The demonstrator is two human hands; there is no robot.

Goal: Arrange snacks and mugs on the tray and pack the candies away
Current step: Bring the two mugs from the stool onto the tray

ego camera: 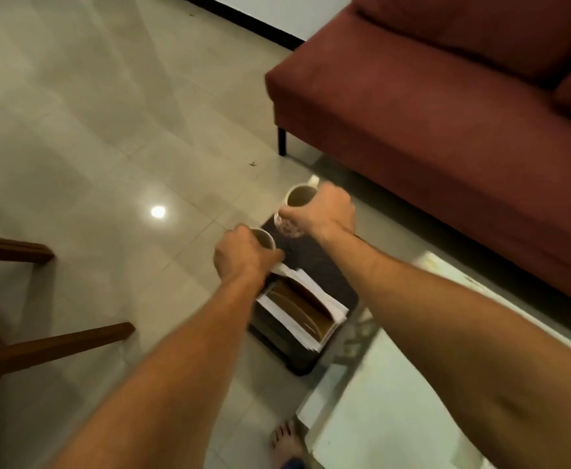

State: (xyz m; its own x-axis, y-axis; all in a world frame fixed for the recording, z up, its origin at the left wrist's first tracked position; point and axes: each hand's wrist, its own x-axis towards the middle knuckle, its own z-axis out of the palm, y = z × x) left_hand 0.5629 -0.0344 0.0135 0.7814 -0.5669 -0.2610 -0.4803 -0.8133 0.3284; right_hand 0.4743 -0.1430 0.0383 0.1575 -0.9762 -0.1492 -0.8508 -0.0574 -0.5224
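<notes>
1. My left hand [240, 255] has its grip closed on a plain mug [265, 239], held above the dark tray [314, 262].
2. My right hand [324, 211] grips a patterned mug [294, 206] – just beyond the left grip.
3. Below the left grip – a wrapped snack box [302, 309] on the tray.

White red-patterned mug [289, 228], dark-red sofa [446, 130], beige floor [91, 113]
</notes>
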